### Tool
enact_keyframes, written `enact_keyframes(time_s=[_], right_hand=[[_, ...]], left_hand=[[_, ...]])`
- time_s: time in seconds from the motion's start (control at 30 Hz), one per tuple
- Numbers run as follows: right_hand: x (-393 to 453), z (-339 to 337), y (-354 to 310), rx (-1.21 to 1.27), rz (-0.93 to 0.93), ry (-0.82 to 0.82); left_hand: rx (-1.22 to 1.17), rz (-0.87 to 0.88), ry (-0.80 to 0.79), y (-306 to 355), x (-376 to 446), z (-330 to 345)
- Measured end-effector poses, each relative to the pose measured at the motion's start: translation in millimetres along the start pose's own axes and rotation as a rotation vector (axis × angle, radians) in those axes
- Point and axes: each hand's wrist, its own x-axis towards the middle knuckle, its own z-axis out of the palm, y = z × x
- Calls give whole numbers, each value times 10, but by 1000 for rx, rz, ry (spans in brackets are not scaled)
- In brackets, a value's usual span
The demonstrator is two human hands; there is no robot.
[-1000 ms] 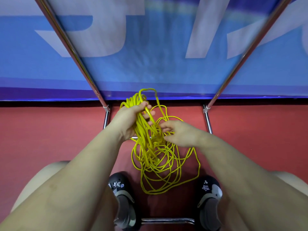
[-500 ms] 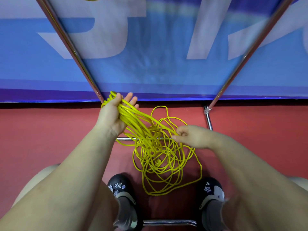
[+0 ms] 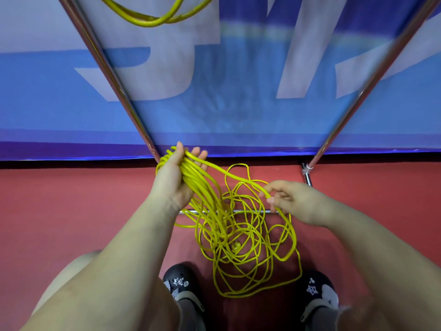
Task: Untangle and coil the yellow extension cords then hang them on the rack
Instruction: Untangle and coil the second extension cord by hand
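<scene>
A tangled yellow extension cord [image 3: 241, 244] lies in loose loops on the red floor between my feet. My left hand [image 3: 175, 180] is raised by the left rack post, with a bundle of coiled strands draped over its palm and the fingers held nearly straight. My right hand [image 3: 291, 199] pinches a single strand that runs from the left hand's bundle down into the pile. The metal rack [image 3: 112, 75] stands in front of me with two slanted posts. Another yellow cord [image 3: 152, 19] hangs from it at the top edge.
A low rack crossbar [image 3: 250, 211] runs along the floor under the tangle. A blue and white banner [image 3: 214, 91] stands behind the rack. My black shoes [image 3: 181, 285] sit on either side of the pile.
My left hand has shifted left and up toward the rack post and its fingers have straightened. My right hand has moved right, drawing one strand out of the pile. The view tilted up, showing the hung cord.
</scene>
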Motion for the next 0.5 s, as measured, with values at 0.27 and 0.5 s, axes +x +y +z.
enact_keyframes(time_s=[0.27,0.5], right_hand=[[20,118,-123,-33,-69,8],[46,104,11,-159,101,-51]], left_hand=[[1,-7,-61,-50,49,-13],[-7,34,-149,39,79,-70]])
